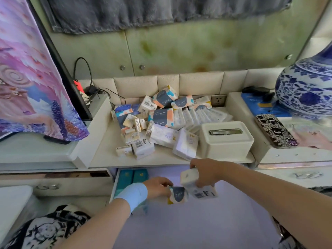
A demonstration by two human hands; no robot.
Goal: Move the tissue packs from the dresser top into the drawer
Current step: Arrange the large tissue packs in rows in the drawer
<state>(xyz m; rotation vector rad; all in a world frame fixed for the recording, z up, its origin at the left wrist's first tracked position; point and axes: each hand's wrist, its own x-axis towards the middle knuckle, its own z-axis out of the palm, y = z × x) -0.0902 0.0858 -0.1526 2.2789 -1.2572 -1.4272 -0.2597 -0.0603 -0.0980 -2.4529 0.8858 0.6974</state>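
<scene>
Blur over both held packs, so could not read their print. Saw the left hand [158, 187] curled round a patterned pack [178, 195], dark blue patch and yellow corner, half hidden behind the knuckles, low over the open drawer [215, 223]. Saw the right hand [206, 174] clamped on a white pack [195, 186] with a barcode, tilted, touching the patterned one. Found the pile of packs [158, 121] heaped on the dresser top [161, 158] beside a tissue box [224, 141], wrappers white, orange and blue. Made out two teal packs [132, 177] in the drawer's far left corner, partly covered by the left wrist.
</scene>
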